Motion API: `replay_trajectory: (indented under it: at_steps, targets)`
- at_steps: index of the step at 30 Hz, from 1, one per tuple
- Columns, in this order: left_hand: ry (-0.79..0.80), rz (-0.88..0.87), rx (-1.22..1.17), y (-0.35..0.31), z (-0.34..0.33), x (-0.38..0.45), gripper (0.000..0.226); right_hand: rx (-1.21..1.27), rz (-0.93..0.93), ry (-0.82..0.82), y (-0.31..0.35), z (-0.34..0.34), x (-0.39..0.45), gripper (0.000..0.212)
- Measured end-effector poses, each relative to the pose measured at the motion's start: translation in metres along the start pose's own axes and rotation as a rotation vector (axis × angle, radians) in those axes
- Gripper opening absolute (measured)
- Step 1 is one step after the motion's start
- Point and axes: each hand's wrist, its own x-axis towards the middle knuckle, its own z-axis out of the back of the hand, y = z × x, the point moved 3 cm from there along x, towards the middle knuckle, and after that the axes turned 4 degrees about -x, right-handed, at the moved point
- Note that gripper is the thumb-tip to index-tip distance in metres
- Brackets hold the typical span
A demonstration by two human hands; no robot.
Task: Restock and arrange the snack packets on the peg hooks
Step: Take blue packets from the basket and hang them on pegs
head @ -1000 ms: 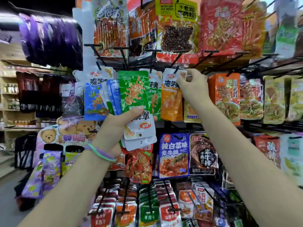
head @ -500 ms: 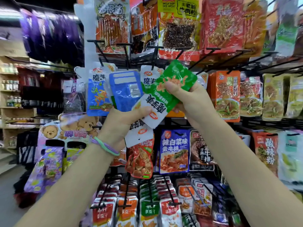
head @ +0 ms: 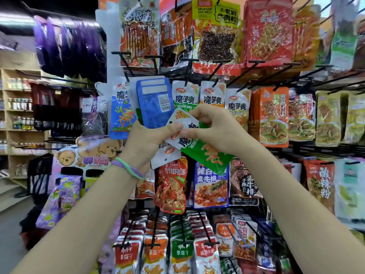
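My left hand (head: 147,140) grips a fanned bunch of snack packets; a blue packet (head: 155,101) shows its back above the fist and white packet tops hang below it. My right hand (head: 217,129) pinches a green packet (head: 205,153) by its white header, tilted with the green end pointing down to the right. Both hands meet in front of the middle row of peg hooks (head: 186,72), where a blue packet (head: 120,113), a green one (head: 184,95) and orange ones (head: 212,94) hang.
Black hook tips stick out toward me in every row. Large red and orange packets (head: 266,34) hang above, orange bags (head: 273,117) at right, small packets (head: 181,250) below. Purple bags (head: 67,46) and store shelves (head: 17,107) stand at left.
My right hand left the orange packet on the hook, took a green packet from the left hand's bunch and turned it from pointing up-right to pointing down-right.
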Motion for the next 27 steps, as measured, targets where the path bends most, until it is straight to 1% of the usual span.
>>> replay_trajectory:
  at_steps: [2,3,5,6,7,8,10,12,13,19,22,27]
  targets:
    - [-0.047,0.008,-0.039,-0.005,0.004,0.001,0.051,0.125,-0.029,0.0,-0.004,-0.002,0.007,0.027]
    - [-0.07,0.018,-0.054,-0.007,0.008,0.003,0.045,0.179,-0.053,-0.019,-0.007,-0.003,0.012,0.025]
    - [-0.094,0.045,-0.105,-0.013,0.016,0.005,0.02,0.294,-0.106,-0.083,-0.012,-0.003,0.024,0.03]
    - [-0.085,0.065,-0.122,-0.016,0.018,0.004,0.011,0.322,-0.131,-0.129,-0.013,-0.002,0.03,0.039]
    - [-0.074,0.089,-0.122,-0.017,0.021,0.004,0.011,0.339,-0.146,-0.183,-0.012,0.0,0.037,0.05]
    - [-0.061,0.125,-0.116,-0.019,0.021,0.003,0.015,0.355,-0.154,-0.241,-0.012,0.002,0.044,0.053]
    - [-0.026,0.236,-0.177,-0.022,0.02,0.001,0.024,0.407,-0.188,-0.345,-0.01,0.007,0.058,0.039]
    - [-0.005,0.327,-0.256,-0.025,0.017,-0.001,0.026,0.448,-0.233,-0.39,-0.009,0.009,0.069,0.023]
    - [-0.001,0.349,-0.262,-0.025,0.017,-0.001,0.026,0.45,-0.255,-0.399,-0.009,0.009,0.073,0.019]
    - [0.026,0.394,-0.282,-0.023,0.018,0.001,0.028,0.424,-0.255,-0.436,-0.01,0.005,0.087,0.02]
    - [0.032,0.389,-0.301,-0.023,0.016,0.001,0.029,0.409,-0.25,-0.45,-0.009,0.005,0.09,0.017]
    - [0.033,0.363,-0.289,-0.02,0.016,-0.002,0.028,0.383,-0.242,-0.495,-0.014,0.005,0.092,0.019]
